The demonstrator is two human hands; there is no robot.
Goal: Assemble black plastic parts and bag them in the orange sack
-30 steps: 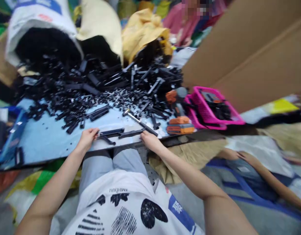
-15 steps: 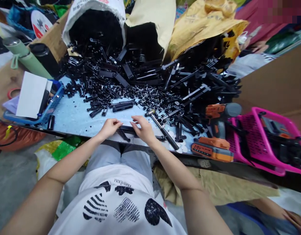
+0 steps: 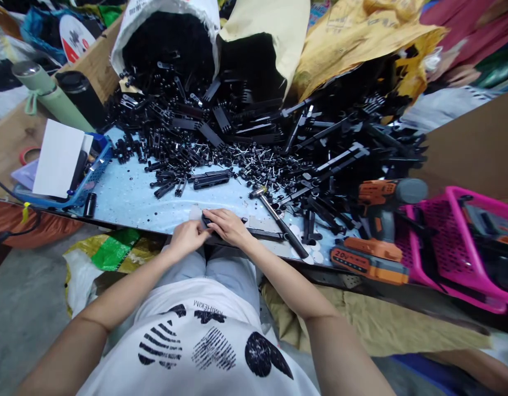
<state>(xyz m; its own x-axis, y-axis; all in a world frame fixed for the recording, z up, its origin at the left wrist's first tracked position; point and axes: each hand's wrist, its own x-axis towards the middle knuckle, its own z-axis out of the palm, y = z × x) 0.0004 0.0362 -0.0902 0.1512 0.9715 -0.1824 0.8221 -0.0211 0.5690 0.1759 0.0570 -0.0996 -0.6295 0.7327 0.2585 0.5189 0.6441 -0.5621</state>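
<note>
My left hand [image 3: 189, 236] and my right hand [image 3: 229, 226] meet at the front edge of the work surface. Between them is a black plastic part [image 3: 206, 220], mostly covered by the fingers. The left fingers are closed at its near end, and the right fingers wrap over it from above. Just right of my right hand lies a long black bar-shaped part [image 3: 267, 235]. A hammer [image 3: 282, 222] with a black grip rests slantwise beyond that. Two slim black parts [image 3: 212, 179] lie side by side behind the hands.
A heap of black plastic parts [image 3: 183, 124] and small pins [image 3: 257, 165] spreads behind, spilling from sacks [image 3: 266, 16]. At right stand an orange cordless drill [image 3: 371, 234] and a pink basket [image 3: 460, 236]. A blue basket [image 3: 82, 187] and bottles [image 3: 64, 102] are at left.
My hands have come together and lower, toward the front edge, closing over the black part. Before, they were apart, with fingers raised above the black pieces. The view has shifted slightly.
</note>
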